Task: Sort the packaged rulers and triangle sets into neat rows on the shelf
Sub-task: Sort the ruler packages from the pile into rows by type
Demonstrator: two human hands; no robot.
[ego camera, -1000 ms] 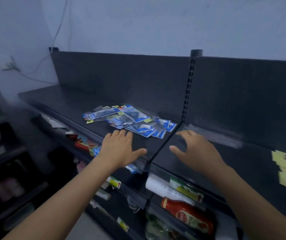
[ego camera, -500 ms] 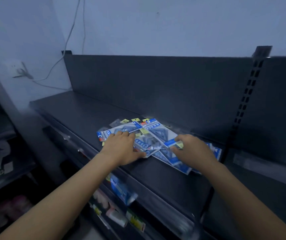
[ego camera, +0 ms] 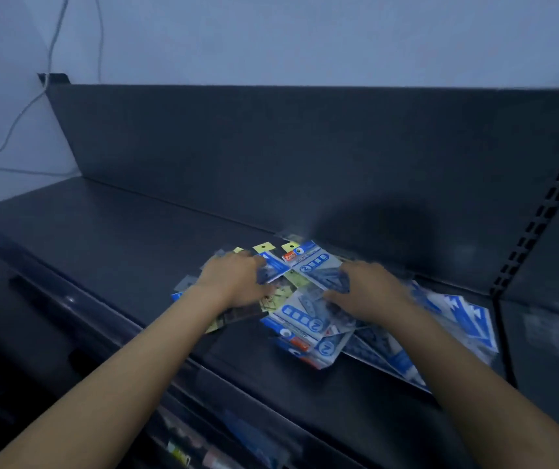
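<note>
A dark shelf [ego camera: 109,238] with an upright back panel [ego camera: 271,147] carries a loose pile of blue packets [ego camera: 308,319] toward its right end. The left grip [ego camera: 237,282] curls its fingers round packets at the pile's left side. The right grip [ego camera: 371,292] clutches packets near its middle.

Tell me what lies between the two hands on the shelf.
In the head view, overlapping blue-and-white packages fill the gap between the left hand and right hand, with a yellow packet among them.

Dark shelf [ego camera: 119,238] w/ messy heap of blue ruler pkgs [ego camera: 308,319]
</note>
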